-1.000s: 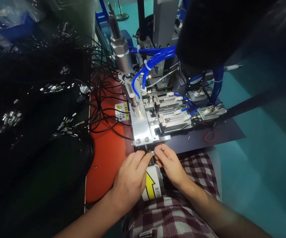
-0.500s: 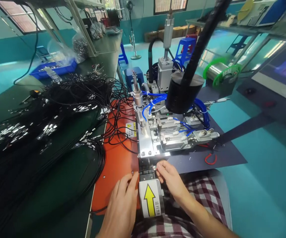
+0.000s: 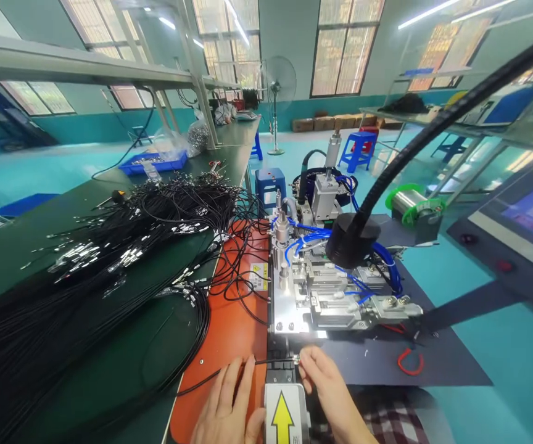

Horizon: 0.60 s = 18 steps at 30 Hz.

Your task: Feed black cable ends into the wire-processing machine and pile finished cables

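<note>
A black cable (image 3: 273, 361) lies across the dark track of the machine, and its metal-tipped end is pinched between the thumb and fingers of my right hand (image 3: 322, 372). My left hand (image 3: 229, 404) rests flat on the orange plate (image 3: 236, 320), fingers stretched out over the same cable. From under those fingers the cable runs left to the plate's edge. Just in front of the track is a white cover (image 3: 297, 398) with a yellow arrow. Beyond my hands stands the metal machine (image 3: 289, 305) with its cylinders and blue air tubes.
A large heap of black cables (image 3: 174, 216) with shiny ends covers the green bench at left. A black lamp-like head (image 3: 350, 240) on a flexible arm hangs over the machine. A solder wire spool (image 3: 412, 205), a screen (image 3: 530, 209) and a red wire loop (image 3: 409, 362) are at right.
The camera view has tilted up, so everything sits lower in the picture. My right hand still pinches the cable end, and my left hand stays flat on the orange plate.
</note>
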Available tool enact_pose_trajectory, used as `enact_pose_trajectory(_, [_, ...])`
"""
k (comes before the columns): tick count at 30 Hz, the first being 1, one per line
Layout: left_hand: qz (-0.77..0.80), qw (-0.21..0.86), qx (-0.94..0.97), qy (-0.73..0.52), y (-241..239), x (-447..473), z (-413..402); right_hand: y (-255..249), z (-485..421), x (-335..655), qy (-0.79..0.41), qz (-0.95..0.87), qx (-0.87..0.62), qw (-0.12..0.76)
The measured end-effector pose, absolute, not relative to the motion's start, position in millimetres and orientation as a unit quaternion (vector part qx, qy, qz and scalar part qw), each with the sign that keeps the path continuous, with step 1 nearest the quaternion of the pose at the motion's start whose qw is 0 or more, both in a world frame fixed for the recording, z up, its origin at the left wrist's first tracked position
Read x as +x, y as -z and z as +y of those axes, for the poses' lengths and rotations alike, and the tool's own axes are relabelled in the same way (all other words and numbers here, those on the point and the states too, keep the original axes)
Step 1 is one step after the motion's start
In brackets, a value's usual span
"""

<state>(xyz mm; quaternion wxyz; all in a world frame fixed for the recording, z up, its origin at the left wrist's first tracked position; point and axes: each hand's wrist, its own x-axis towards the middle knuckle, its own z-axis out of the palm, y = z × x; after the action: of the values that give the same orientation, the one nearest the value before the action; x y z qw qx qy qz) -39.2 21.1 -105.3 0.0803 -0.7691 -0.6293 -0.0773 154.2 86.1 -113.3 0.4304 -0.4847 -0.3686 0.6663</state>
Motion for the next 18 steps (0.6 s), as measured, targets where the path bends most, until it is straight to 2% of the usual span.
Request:
enact_pose_trajectory(8, [-0.564,0.176,-0.803,0.073,104.6,-51.2,29.5,118.8,90.6,154.5,-0.675,-0.382,-0.459,0.434])
enact_pose_trajectory(18, [-0.6,0.13,-0.783,0.103,102.2,-45.6,29.4,165.1,71.7,193.2,-0.628,-0.282,-0.548,0.476])
